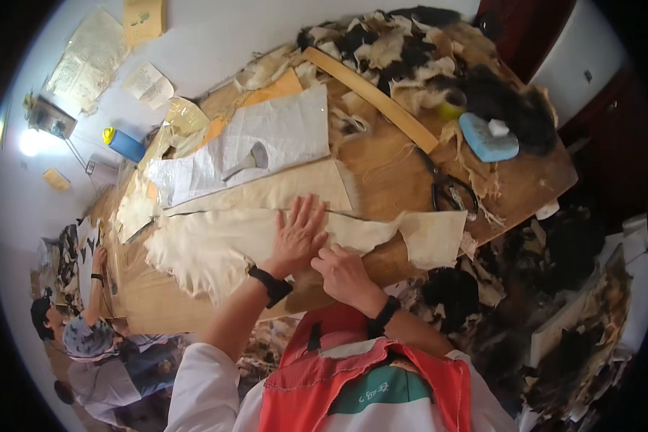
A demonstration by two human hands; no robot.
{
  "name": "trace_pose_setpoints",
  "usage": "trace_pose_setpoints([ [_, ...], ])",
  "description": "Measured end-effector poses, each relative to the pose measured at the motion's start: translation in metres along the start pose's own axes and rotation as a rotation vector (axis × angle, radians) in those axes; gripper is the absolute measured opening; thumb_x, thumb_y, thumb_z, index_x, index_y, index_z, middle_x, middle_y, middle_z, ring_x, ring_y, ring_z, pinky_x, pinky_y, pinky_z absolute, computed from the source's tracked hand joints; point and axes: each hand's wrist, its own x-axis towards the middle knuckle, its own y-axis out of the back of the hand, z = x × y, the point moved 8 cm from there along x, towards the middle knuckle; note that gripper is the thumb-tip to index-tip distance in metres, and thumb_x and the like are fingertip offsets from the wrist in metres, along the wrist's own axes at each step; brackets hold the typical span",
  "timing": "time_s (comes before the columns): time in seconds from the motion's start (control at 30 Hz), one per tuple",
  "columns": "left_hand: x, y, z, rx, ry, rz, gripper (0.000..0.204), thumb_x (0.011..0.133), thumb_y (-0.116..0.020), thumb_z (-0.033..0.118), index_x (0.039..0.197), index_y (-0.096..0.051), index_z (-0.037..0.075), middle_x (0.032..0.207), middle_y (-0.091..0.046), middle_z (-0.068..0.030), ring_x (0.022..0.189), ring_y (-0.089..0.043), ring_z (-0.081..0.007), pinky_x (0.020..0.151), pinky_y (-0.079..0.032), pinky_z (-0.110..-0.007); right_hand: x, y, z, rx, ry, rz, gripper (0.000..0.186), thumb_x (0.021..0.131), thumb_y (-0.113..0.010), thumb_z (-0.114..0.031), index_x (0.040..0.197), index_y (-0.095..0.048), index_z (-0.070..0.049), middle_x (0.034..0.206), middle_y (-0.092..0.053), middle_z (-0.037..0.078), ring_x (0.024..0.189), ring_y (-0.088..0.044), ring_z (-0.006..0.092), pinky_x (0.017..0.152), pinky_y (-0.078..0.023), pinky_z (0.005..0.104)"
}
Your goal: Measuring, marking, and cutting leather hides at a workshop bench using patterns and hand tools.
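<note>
A pale cream hide [209, 245] with a ruffled left edge lies along the near side of the wooden table. My left hand [295, 241] presses flat on it with the fingers spread. Close beside it, my right hand [345, 273] is closed, its fingers curled at the hide's near edge; what they hold, if anything, is hidden. Toward the right end of the hide rests a squarish cream piece [435, 237]. Just beyond my hands is another cream sheet [295, 193], partly under a silvery white sheet [259, 129] that bears a grey fan-shaped tool [246, 162].
Black-handled scissors [450, 193], a long yellowish wooden strip [371, 97] and a blue block [489, 137] lie on the table [381, 180]. Fur scraps [381, 47] heap up at the back. A blue bottle [124, 144] stands far left. Another person [86, 331] works at the left.
</note>
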Motion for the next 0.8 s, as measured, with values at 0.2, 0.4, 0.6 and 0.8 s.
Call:
trace_pose_setpoints([
  [0.2,0.002,0.0,-0.006,-0.039,0.049,-0.07,0.067,0.099,-0.041,0.048,0.156,-0.019,0.022,0.163,-0.01,-0.0118,0.15,-0.007,-0.0357,0.114,-0.008,-0.063,-0.077,0.002,-0.003,0.013,-0.041,-0.113,0.01,0.074,-0.056,-0.006,0.083,-0.06,-0.007,0.085,-0.06,0.011,0.086,-0.057,0.0323,0.072,-0.049,0.0425],
  [0.4,-0.014,0.017,0.012,0.057,0.065,-0.033,0.069,0.099,-0.043,0.048,0.155,-0.021,0.015,0.162,-0.012,-0.0164,0.149,-0.009,-0.0362,0.112,-0.014,-0.066,-0.044,0.099,0.02,-0.105,-0.059,0.196,0.011,0.076,-0.06,-0.007,0.087,-0.059,-0.008,0.084,-0.058,0.01,0.087,-0.056,0.0326,0.076,-0.045,0.0444],
  [0.6,-0.03,-0.004,0.034,-0.071,0.092,0.042,0.077,0.094,-0.049,0.053,0.152,-0.025,0.008,0.16,-0.016,-0.0189,0.148,-0.016,-0.0379,0.109,-0.017,-0.069,0.004,0.075,0.076,-0.415,-0.24,0.303,0.023,0.082,-0.068,-0.027,0.089,-0.061,-0.007,0.089,-0.063,0.012,0.092,-0.06,0.0323,0.083,-0.042,0.0469],
  [0.8,-0.032,-0.009,0.039,-0.06,0.144,0.094,0.084,0.091,-0.049,0.06,0.153,-0.024,0.009,0.16,-0.016,-0.0182,0.148,-0.014,-0.0373,0.11,-0.015,-0.068,0.026,0.051,0.1,-0.077,-0.215,0.152,0.021,0.083,-0.068,-0.028,0.08,-0.062,-0.008,0.074,-0.066,0.014,0.078,-0.065,0.0344,0.071,-0.047,0.0459],
])
